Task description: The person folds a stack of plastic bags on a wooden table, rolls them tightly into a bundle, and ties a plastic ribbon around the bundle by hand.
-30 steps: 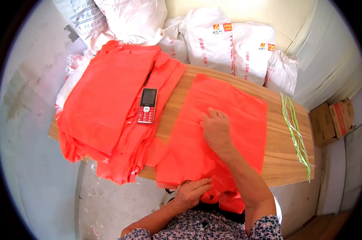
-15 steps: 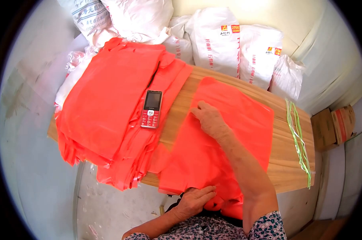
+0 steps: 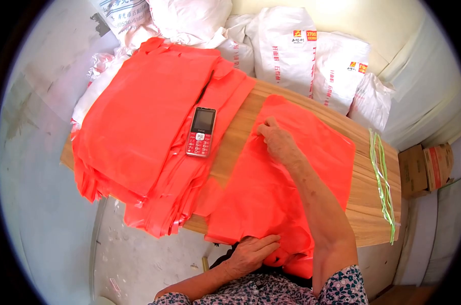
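Thin, red, plastic-looking sheet point(image 3: 268, 190) lying spread on the brown wood-grain bench point(image 3: 373, 188), its near end hanging crumpled over the edge towards the person. To its left, a thick pile of matching red sheets point(image 3: 139, 122) is carrying a red-and-black keypad phone point(image 3: 204, 122).

Right hand point(image 3: 277, 140) resting near the sheet's far left side, fingers bent, tips touching the surface; cannot tell whether the grip is pinching film. Left hand point(image 3: 251, 254) lying over the near edge, fingers together, thumb hidden; cannot tell how firmly that grip is closing, if at all.

Judging by its creases and sheen, the sheet is probably behaving as light, limp and rather slippery, wrinkling easily. Corners and outer edges are offering the best hold; pinching mid-sheet would likely be bunching it.
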{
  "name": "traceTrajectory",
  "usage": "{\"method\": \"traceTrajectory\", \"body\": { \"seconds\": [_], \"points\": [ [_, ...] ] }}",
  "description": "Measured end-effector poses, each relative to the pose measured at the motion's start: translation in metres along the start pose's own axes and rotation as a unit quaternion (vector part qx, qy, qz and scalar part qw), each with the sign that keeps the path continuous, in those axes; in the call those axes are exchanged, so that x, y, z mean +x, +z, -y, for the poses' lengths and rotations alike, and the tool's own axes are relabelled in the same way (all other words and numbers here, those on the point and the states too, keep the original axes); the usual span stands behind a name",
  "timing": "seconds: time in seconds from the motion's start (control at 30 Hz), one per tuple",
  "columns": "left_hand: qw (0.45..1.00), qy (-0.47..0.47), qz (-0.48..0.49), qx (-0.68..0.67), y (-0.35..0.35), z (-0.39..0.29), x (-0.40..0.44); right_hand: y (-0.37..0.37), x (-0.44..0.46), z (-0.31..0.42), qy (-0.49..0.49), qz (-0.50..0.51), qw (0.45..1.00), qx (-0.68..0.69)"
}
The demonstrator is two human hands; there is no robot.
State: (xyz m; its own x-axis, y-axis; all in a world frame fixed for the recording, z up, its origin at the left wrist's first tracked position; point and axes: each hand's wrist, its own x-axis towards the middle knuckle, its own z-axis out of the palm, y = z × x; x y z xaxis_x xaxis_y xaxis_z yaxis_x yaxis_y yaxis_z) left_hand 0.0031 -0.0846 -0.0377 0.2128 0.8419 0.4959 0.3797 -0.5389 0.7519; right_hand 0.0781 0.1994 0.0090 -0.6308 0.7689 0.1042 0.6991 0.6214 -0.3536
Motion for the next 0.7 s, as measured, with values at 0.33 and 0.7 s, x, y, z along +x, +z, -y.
{"method": "traceTrajectory", "body": {
  "seconds": [0.33, 0.7],
  "points": [
    [1.0, -0.004, 0.007, 0.004, 0.001, -0.001, 0.001, 0.015, 0.008, -0.004, -0.047, -0.125, 0.979, -0.154],
    [1.0, -0.02, -0.014, 0.008, -0.003, -0.007, 0.009, 0.037, 0.013, -0.008, -0.092, -0.147, 0.976, -0.129]
  ]
}}
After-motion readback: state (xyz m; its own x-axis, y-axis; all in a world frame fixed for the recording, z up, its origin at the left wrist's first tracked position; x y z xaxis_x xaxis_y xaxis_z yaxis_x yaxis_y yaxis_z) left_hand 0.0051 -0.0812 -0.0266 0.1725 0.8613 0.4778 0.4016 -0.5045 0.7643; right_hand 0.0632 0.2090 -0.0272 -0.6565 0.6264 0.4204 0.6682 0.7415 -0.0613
